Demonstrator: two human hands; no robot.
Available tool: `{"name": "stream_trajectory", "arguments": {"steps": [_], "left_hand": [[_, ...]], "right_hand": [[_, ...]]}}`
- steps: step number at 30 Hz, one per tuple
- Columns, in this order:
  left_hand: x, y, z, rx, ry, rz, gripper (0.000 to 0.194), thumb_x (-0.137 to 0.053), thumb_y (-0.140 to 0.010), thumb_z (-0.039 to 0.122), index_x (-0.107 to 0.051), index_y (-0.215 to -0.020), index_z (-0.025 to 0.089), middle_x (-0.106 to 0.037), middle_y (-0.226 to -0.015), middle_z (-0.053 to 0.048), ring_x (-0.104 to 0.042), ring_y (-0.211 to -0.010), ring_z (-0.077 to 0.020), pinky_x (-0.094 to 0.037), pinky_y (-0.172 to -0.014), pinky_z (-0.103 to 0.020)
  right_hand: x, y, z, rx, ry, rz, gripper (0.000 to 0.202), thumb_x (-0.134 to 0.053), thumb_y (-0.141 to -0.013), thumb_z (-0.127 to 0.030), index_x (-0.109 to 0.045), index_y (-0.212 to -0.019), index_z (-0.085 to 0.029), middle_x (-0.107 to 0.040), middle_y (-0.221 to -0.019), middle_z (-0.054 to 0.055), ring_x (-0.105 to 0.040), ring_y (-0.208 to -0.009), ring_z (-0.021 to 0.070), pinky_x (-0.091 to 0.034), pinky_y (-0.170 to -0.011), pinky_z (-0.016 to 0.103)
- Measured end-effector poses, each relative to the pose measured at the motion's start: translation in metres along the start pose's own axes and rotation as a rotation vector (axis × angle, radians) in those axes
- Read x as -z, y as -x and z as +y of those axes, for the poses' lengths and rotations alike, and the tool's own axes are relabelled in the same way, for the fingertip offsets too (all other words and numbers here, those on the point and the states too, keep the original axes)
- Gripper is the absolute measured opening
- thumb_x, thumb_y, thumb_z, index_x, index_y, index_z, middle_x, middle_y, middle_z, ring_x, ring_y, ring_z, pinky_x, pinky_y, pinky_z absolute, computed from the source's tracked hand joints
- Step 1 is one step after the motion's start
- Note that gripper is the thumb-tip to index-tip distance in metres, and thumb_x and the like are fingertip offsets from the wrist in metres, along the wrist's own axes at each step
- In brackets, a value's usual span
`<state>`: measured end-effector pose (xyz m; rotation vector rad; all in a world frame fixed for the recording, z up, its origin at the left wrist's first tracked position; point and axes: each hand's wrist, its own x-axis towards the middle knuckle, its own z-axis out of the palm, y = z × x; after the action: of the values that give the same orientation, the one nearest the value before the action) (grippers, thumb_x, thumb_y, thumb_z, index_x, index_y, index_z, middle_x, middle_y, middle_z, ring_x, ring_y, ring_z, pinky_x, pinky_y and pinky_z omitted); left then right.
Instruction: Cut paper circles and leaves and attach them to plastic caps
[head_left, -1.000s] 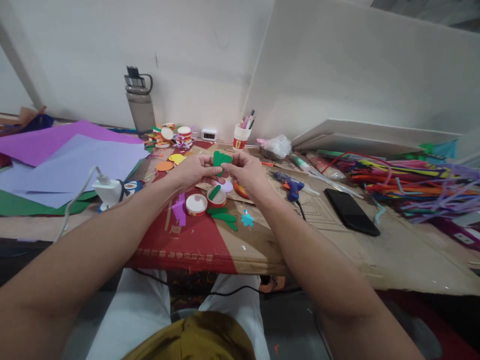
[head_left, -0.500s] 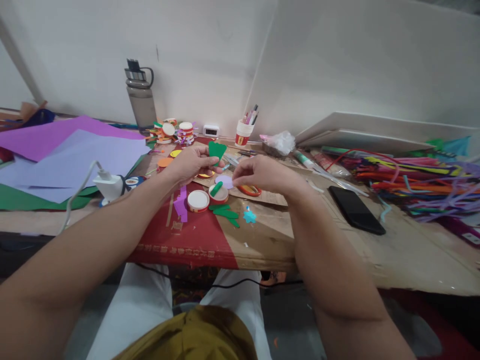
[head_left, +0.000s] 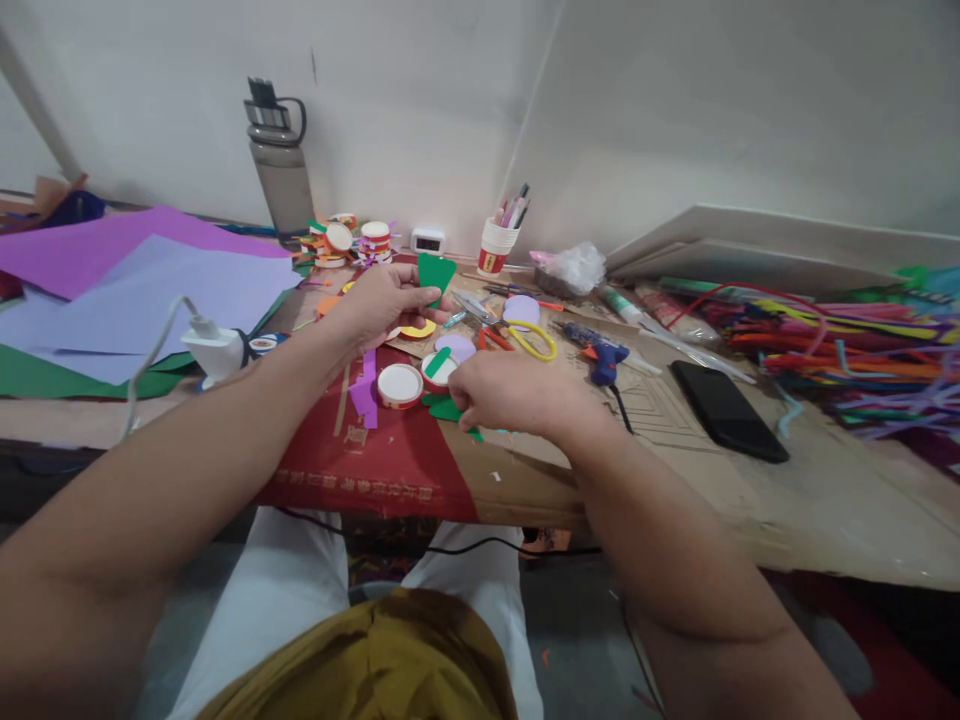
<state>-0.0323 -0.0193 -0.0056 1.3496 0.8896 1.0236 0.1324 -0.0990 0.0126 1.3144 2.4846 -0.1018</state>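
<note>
My left hand [head_left: 386,305] pinches a green paper cutout [head_left: 435,278], wide at the top, and holds it up above the table. My right hand [head_left: 502,390] is low over the table, its fingers drawn together beside a shallow white lid with a red rim and a green strip [head_left: 437,362] across it. Green paper pieces [head_left: 445,408] lie at those fingertips, partly covered; whether one is between them I cannot see. To the left sits a second white lid [head_left: 400,384], with purple paper scraps [head_left: 365,392] alongside. A lilac paper disc [head_left: 454,347] is just behind.
Yellow-handled scissors [head_left: 534,342] and a blue glue gun [head_left: 604,362] lie beyond my right hand. Farther right are a black phone [head_left: 727,410] and a heap of pipe cleaners [head_left: 862,355]. Coloured sheets [head_left: 150,300], a bottle [head_left: 279,170] and a pen cup [head_left: 496,246] stand around.
My right hand has moved down and toward me, from beside the lilac disc to the green pieces, uncovering the scissors and glue gun. My left hand still holds the green cutout.
</note>
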Motion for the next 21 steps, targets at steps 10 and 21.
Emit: {"name": "stream_trajectory", "arguments": {"steps": [10, 21], "left_hand": [[0.003, -0.002, -0.003, -0.013, 0.011, -0.031, 0.011, -0.068, -0.083, 0.01, -0.066, -0.094, 0.011, -0.074, -0.081, -0.006, -0.068, -0.064, -0.0084, -0.047, -0.056, -0.017], [0.0, 0.001, 0.003, -0.009, 0.042, -0.021, 0.013, -0.067, -0.082, 0.009, -0.067, -0.095, 0.011, -0.074, -0.08, -0.006, -0.067, -0.061, -0.0081, -0.045, -0.053, -0.016]], "right_hand": [[0.006, 0.004, 0.002, 0.001, -0.019, -0.028, 0.02, -0.062, -0.077, -0.016, -0.078, -0.09, -0.015, -0.075, -0.086, 0.012, -0.068, -0.076, 0.0229, -0.044, -0.066, 0.03], [0.003, -0.001, 0.031, 0.133, -0.305, 0.172, 0.016, -0.056, -0.081, -0.018, -0.071, -0.075, -0.019, -0.066, -0.067, 0.001, -0.051, -0.059, 0.012, -0.032, -0.057, 0.027]]}}
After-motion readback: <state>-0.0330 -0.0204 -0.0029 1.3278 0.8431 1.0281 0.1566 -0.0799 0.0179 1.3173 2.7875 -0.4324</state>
